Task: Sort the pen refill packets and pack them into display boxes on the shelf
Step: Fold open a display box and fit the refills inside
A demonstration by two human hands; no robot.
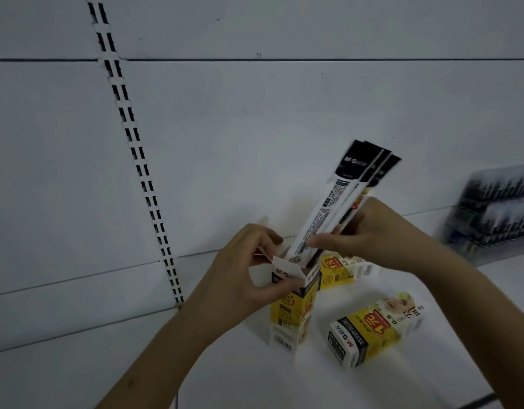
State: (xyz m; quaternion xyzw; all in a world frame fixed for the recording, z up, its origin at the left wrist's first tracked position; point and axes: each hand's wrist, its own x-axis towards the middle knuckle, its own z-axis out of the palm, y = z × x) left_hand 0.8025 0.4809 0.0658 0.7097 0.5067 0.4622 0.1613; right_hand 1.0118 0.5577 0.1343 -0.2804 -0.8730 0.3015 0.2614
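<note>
An upright yellow and white display box (290, 317) stands on the white shelf (254, 379) with its top flaps open. My left hand (249, 267) grips the box near its top and holds a flap back. My right hand (381, 231) pinches a bundle of long black and white pen refill packets (340, 199). The bundle is tilted to the right, and its lower ends are inside the box's opening.
Two more yellow display boxes lie on their sides on the shelf: one (372, 332) at the front right, the other (343, 270) behind the upright box. A clear rack of pens (496, 211) stands at the far right. A slotted upright rail (136, 160) runs down the back panel.
</note>
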